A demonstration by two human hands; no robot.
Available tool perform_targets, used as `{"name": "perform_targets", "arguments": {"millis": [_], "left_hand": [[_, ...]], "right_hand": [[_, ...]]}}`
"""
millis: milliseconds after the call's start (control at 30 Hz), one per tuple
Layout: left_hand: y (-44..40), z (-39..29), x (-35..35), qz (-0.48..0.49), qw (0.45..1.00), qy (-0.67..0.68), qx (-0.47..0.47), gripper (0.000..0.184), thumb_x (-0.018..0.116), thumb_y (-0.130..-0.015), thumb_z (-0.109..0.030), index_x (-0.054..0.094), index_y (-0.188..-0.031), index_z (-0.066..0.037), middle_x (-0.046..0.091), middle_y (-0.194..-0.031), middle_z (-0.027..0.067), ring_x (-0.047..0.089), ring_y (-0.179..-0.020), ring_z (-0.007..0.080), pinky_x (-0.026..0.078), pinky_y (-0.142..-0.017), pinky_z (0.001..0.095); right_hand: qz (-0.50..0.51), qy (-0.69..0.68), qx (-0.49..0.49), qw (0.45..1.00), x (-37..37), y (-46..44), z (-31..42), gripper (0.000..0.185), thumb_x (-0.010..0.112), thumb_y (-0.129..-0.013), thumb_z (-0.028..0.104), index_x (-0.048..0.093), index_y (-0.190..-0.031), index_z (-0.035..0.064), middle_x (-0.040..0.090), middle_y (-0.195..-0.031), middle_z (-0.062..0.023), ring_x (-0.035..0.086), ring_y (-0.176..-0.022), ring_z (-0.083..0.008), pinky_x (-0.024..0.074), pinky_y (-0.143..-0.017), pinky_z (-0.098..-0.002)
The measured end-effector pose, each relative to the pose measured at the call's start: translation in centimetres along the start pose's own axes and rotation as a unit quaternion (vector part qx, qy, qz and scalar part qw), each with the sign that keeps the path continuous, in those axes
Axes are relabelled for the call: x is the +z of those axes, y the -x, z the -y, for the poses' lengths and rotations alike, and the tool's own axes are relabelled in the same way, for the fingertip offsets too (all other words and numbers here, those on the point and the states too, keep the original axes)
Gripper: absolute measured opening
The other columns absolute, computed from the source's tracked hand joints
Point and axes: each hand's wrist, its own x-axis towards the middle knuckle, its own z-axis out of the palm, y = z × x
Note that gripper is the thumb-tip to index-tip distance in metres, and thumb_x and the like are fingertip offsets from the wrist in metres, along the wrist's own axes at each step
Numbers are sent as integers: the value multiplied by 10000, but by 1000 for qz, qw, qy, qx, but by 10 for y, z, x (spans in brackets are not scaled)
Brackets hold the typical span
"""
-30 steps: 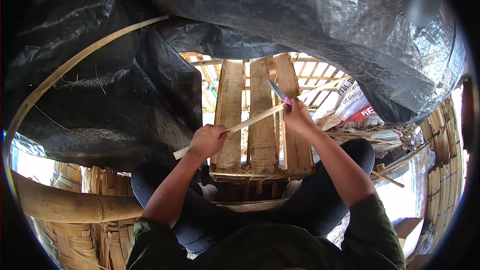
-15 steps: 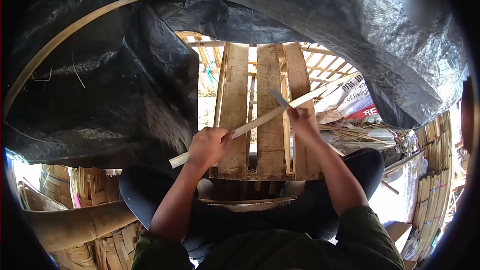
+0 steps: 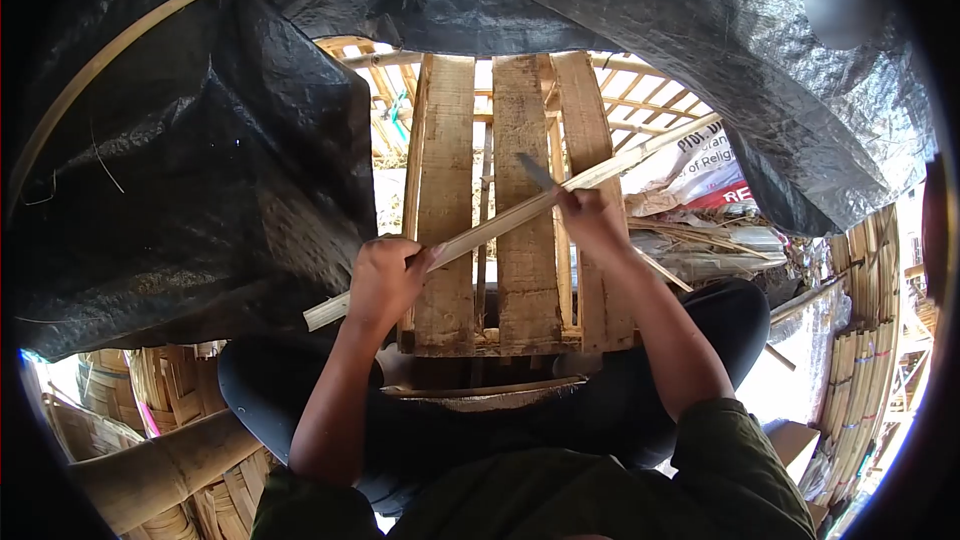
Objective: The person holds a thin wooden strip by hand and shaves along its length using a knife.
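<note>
A long, pale strip that looks like split bamboo (image 3: 500, 224) slants across the view, from the lower left up to the right. My left hand (image 3: 388, 275) is closed around it near its lower end. Further up, my right hand (image 3: 594, 220) is closed on a knife (image 3: 538, 171), whose handle is hidden in the fist. The grey blade points up and left, crossing beside the strip's edge; whether it touches cannot be made out. Beneath both hands stands a bench of rough wooden planks (image 3: 527, 280) with gaps between them.
Black plastic sheeting (image 3: 180, 170) hangs at left and overhead, with a curved strip (image 3: 120, 50) along it. To the right lie a printed banner (image 3: 690, 175) and bundled bamboo strips (image 3: 858, 390). A thick bamboo pole (image 3: 165, 470) lies at lower left, near my bent knees.
My left hand and the strip's lower end have shifted left in view. The right hand with the knife has moved slightly left and up. The whole view has shifted a little too.
</note>
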Motion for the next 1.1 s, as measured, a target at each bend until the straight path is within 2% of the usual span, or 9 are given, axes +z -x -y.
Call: {"name": "perform_targets", "arguments": {"millis": [200, 267, 667, 733, 800, 933, 967, 1067, 1100], "left_hand": [[-3, 2, 4, -12, 999, -29, 10, 332, 733, -870, -261, 636, -685, -2, 586, -653, 187, 581, -630, 386, 458, -609, 445], [0, -4, 1, -10, 999, 12, 29, 297, 739, -863, -254, 659, -714, -9, 603, -672, 185, 597, -646, 379, 464, -617, 437], [-3, 3, 4, -18, 998, 39, 44, 221, 764, -844, -214, 714, -793, -5, 625, -686, 175, 615, -631, 332, 464, -604, 403], [-1, 7, 5, -8, 998, 42, 51, 218, 776, -843, -213, 730, -816, -1, 625, -672, 163, 604, -598, 300, 456, -586, 384], [-1, 6, 2, 8, 998, 59, 25, 247, 784, -837, -230, 728, -819, 9, 618, -666, 165, 599, -594, 299, 450, -580, 382], [-2, 0, 4, 4, 998, 50, 28, 255, 791, -829, -226, 722, -820, 20, 617, -672, 167, 602, -594, 288, 447, -575, 380], [-1, 5, 0, 16, 999, 47, 14, 248, 794, -826, -220, 723, -820, 17, 617, -671, 164, 604, -594, 278, 446, -571, 379], [-3, 1, 0, 3, 998, 56, 19, 236, 799, -819, -212, 726, -820, 12, 620, -670, 157, 607, -592, 259, 446, -565, 372], [-2, 0, 1, -20, 997, 69, 34, 231, 802, -815, -210, 727, -820, 9, 622, -671, 153, 607, -589, 250, 447, -564, 367]], "right_hand": [[-64, 23, -40, 997, 13, 6, -9, 490, 523, -976, 424, 691, -837, -15, 632, -686, -264, 664, -672, -431, 503, -614, -493], [63, 22, 78, 995, -8, 4, 7, 490, 521, -980, 418, 690, -840, -20, 632, -681, -259, 672, -679, -424, 505, -629, -483], [71, 45, 58, 995, -11, 12, 11, 419, 468, -1021, 304, 646, -894, -53, 637, -684, -236, 665, -618, -331, 489, -523, -444], [-51, 82, -100, 990, 4, 14, -2, 432, 453, -1027, 316, 647, -926, -57, 637, -677, -229, 675, -631, -314, 496, -520, -442], [129, -5, 156, 979, -20, -1, 2, 425, 441, -1027, 316, 633, -1043, -62, 669, -757, -258, 694, -715, -381, 522, -601, -483], [20, 112, 23, 993, 2, 7, -14, 397, 412, -1039, 269, 593, -1177, -56, 689, -820, -233, 697, -735, -351, 532, -639, -436], [-70, 167, -89, 979, 19, 3, -42, 398, 392, -1035, 254, 625, -1009, -68, 601, -666, -194, 628, -590, -253, 505, -512, -429], [-76, 114, -278, 951, 17, -41, -114, 408, 438, -1030, 272, 643, -918, -63, 608, -679, -253, 638, -620, -311, 496, -557, -463], [-55, 25, 43, 997, -18, -7, -24, 376, 422, -1034, 268, 622, -982, -47, 595, -640, -184, 615, -587, -268, 477, -502, -433]]}}
